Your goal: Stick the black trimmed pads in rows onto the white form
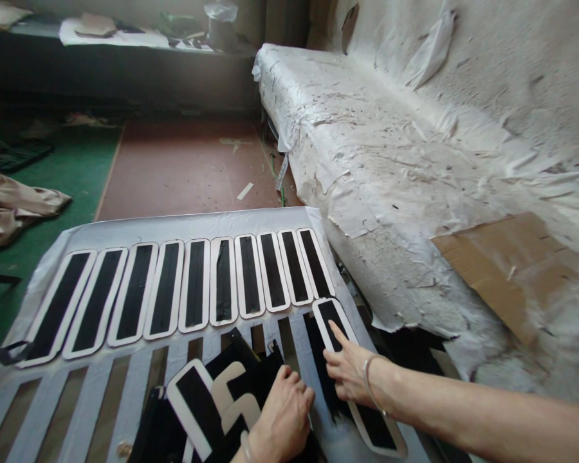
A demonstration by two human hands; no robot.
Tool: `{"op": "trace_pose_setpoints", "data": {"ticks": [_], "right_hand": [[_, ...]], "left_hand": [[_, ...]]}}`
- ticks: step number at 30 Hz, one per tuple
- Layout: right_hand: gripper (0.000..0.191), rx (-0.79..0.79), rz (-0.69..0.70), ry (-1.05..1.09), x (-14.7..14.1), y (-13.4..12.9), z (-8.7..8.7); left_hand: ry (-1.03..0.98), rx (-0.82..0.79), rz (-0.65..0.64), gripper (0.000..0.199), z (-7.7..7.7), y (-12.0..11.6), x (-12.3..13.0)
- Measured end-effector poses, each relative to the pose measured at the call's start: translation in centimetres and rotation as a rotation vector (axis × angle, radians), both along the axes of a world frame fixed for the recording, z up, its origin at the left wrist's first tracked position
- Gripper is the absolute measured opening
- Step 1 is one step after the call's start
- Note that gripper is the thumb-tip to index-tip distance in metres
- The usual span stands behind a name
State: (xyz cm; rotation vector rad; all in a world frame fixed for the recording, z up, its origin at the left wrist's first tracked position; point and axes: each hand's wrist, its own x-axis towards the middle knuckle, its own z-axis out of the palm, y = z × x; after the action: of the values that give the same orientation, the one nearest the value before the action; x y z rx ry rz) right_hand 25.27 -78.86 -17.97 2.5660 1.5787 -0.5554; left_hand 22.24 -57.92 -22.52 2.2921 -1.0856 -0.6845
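A row of several rounded white-bordered panels with black centres (197,286) lies on the grey-covered table (139,230). At the table's right side, one more such panel (376,427) lies lengthwise below the row. My right hand (350,370) rests on it, index finger stretched out onto its black centre. Left of it, my left hand (284,411) is closed at the edge of a loose pile of black and beige pieces (236,392); its fingertips are hidden, so what they grip is unclear. Another white-bordered panel (195,402) leans on the pile.
A long bench under stained white sheeting (347,128) runs along the right, with a cardboard piece (506,263) on it. Beige cloth (14,206) lies at the left. Dark slots cross the front of the table. A shelf (125,71) stands at the back.
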Motion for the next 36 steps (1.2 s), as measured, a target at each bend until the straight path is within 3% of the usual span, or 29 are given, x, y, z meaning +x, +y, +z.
{"op": "trace_pose_setpoints", "data": {"ticks": [4,10,13,15,17,19,22,25,29,36], "right_hand": [[0.028,0.041,-0.057,-0.016,-0.6,0.0,-1.7],[0.022,0.014,-0.018,0.065,-1.3,1.8,-4.4],[0.006,0.092,-0.016,0.044,-1.0,1.6,-3.5],[0.020,0.169,-0.039,-0.041,-1.1,1.1,-2.3],[0.040,0.196,-0.182,-0.145,-2.1,0.7,-1.5],[0.057,0.192,-0.471,-0.208,-4.1,0.8,-1.8],[0.063,0.236,-0.946,-0.243,-8.1,1.8,-4.4],[0.059,0.340,-1.200,-0.319,-11.3,3.5,-7.9],[0.060,0.368,-1.374,-0.394,-12.7,5.6,-10.5],[0.064,0.289,-1.348,-0.475,-12.5,7.3,-11.4]], "left_hand": [[0.019,-0.006,0.011,0.012,-0.1,-0.2,0.0],[0.046,-0.090,0.075,0.013,-1.3,-0.2,-0.7],[0.053,-0.100,0.073,0.013,-1.8,-0.1,-0.7],[0.046,-0.092,0.080,0.017,-1.7,-0.2,-0.6],[0.044,-0.063,0.083,0.017,-1.3,-0.2,-0.5],[0.043,-0.027,0.089,0.014,-0.8,-0.4,-0.2],[0.042,-0.006,0.143,0.019,0.0,-0.8,0.4],[0.041,-0.027,0.239,0.038,0.4,-1.4,1.5],[-0.045,-0.006,0.303,0.050,0.0,-2.4,3.1],[-0.152,0.029,0.195,0.058,-0.7,-3.8,4.2]]}}
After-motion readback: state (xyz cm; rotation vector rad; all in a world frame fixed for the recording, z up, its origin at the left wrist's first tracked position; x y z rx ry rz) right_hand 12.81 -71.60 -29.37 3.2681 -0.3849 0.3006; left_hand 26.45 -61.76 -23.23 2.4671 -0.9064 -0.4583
